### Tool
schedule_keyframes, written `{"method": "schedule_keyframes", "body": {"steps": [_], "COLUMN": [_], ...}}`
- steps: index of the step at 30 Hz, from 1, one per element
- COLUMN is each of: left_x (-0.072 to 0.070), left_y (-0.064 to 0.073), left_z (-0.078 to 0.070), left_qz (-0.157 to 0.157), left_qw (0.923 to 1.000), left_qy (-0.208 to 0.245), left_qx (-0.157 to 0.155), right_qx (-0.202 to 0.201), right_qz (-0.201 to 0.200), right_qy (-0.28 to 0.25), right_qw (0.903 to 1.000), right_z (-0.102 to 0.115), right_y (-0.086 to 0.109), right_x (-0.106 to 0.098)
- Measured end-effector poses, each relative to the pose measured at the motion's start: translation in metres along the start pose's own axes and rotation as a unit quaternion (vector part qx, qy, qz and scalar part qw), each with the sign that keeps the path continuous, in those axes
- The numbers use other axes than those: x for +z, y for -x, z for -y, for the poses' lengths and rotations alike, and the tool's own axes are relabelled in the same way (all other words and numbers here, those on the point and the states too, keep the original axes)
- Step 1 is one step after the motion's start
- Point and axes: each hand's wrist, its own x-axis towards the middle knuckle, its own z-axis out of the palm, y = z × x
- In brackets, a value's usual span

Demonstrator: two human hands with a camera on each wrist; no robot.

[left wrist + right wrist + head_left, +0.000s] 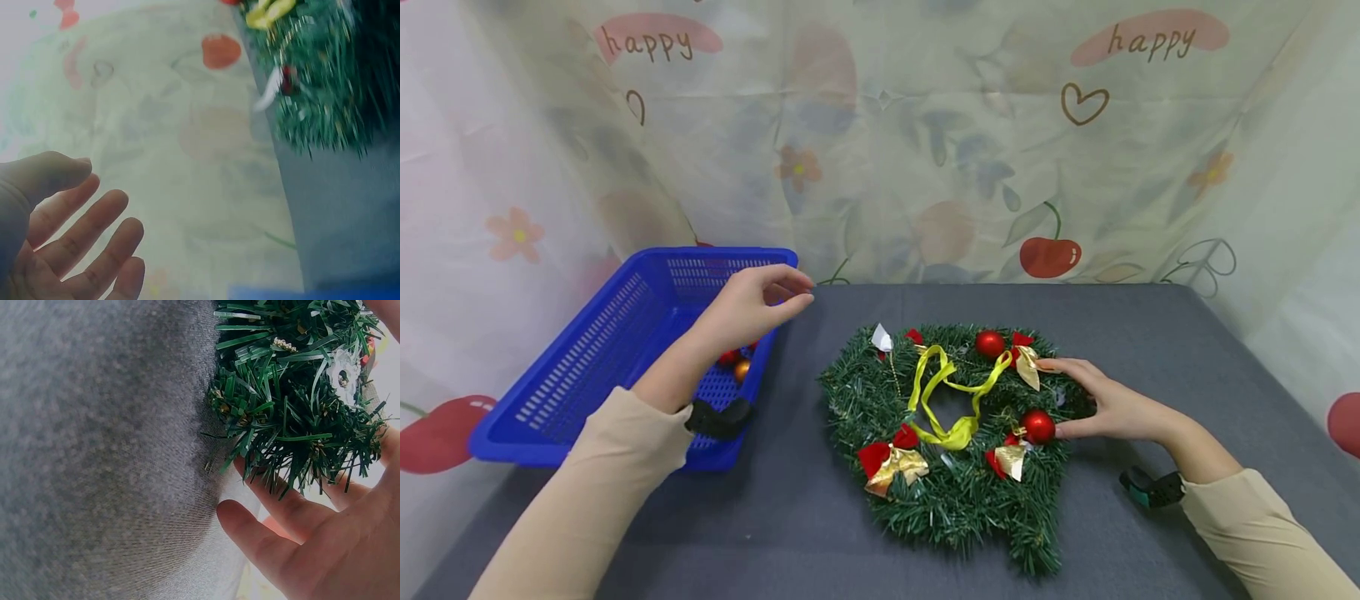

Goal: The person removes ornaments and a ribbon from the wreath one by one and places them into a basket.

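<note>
A green tinsel wreath (pixel 853 400) lies on the grey cloth, dressed with red balls (pixel 989 344), red and gold bows (pixel 897 467) and a yellow ribbon (pixel 958 435). My right hand (pixel 1116 404) spans its right side, thumb beside a red ball and fingers near a gold bow. The right wrist view shows those fingers (pixel 300 515) fairly straight against the greenery. Over the right rim of a blue basket (pixel 561 371) hovers my left hand (pixel 752 302). Its fingers are loosely bent, with nothing seen in them in the left wrist view.
Red and golden balls (pixel 742 370) lie inside the basket, partly hidden by the left arm. A printed curtain (pixel 880 150) hangs behind the table (pixel 1135 325). Black bands with wrist cameras (pixel 718 419) are on both wrists.
</note>
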Motion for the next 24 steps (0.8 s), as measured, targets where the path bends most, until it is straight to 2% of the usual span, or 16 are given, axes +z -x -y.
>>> {"method": "schedule_keyframes", "body": {"steps": [8, 16, 24], "left_x": [0.018, 0.043, 0.064], "left_y": [0.005, 0.01, 0.014], "left_z": [-0.025, -0.043, -0.059], "left_qz": [0.032, 0.08, 0.127], "left_qw": [0.9983, 0.9914, 0.9837], "left_qy": [0.024, 0.052, 0.062], "left_qx": [0.043, 0.089, 0.111], "right_qx": [0.0, 0.002, 0.002], "right_qz": [-0.002, 0.0, 0.001], "right_qy": [0.001, -0.002, -0.003], "right_qw": [1.0, 1.0, 1.0], "right_z": [0.0, 0.0, 0.001], "right_y": [0.0, 0.0, 0.001], "right_x": [0.0, 0.0, 0.0]}}
